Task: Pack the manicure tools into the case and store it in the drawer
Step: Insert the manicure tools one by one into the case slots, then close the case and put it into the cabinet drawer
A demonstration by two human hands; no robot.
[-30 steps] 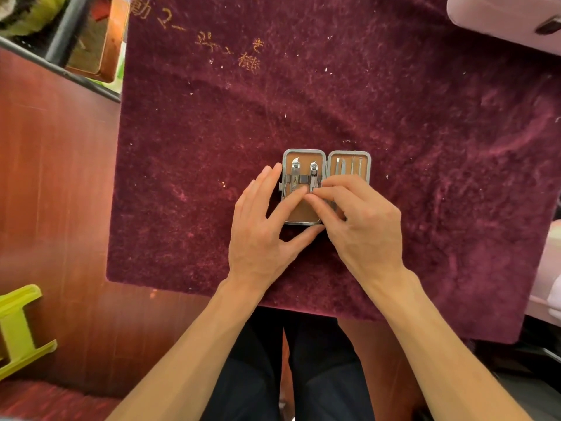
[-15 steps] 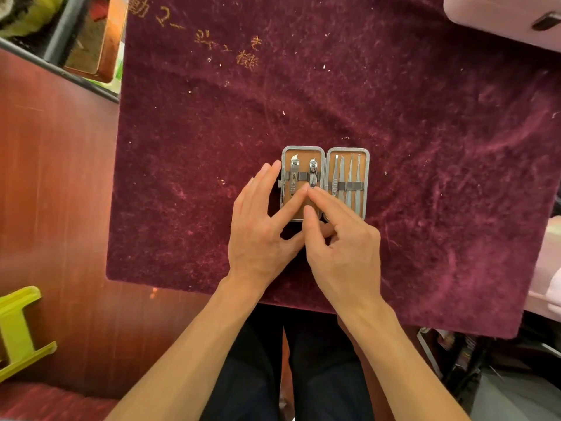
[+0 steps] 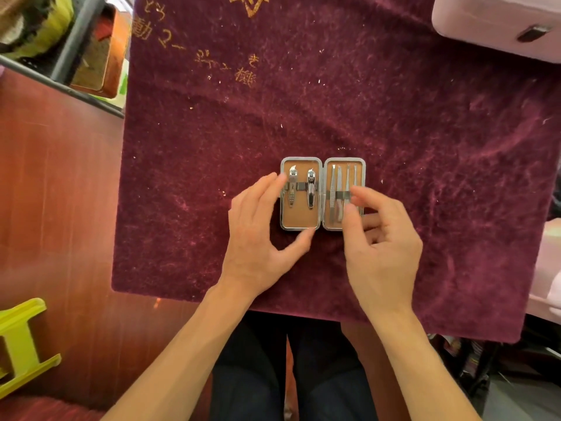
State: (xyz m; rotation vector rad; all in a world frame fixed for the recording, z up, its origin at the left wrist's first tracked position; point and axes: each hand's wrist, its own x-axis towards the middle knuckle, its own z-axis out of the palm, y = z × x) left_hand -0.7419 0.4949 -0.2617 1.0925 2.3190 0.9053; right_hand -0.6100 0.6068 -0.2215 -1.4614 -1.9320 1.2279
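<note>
The manicure case (image 3: 300,219) lies open flat on a maroon cloth (image 3: 334,101), tan lining up. Its left half holds two nail clippers (image 3: 292,186) under a strap. In the right half, several thin metal tools (image 3: 334,189) sit side by side under another strap. My left hand (image 3: 258,238) grips the left half, fingers on its left edge and thumb at its near rim. My right hand (image 3: 379,247) hovers over the right half's near right part, blurred; thumb and forefinger are slightly apart by the strap, with nothing visibly in them. No drawer is in view.
The cloth covers a red-brown wooden table (image 3: 54,208). A pale pink box with a dark latch (image 3: 501,22) sits at the far right corner, and more pink items (image 3: 549,268) lie at the right edge. A yellow-green stool (image 3: 21,344) stands low left.
Both hands left the middle of the case. My left hand slid to its left edge. My right hand moved right, over the thin tools. The clippers are now uncovered.
</note>
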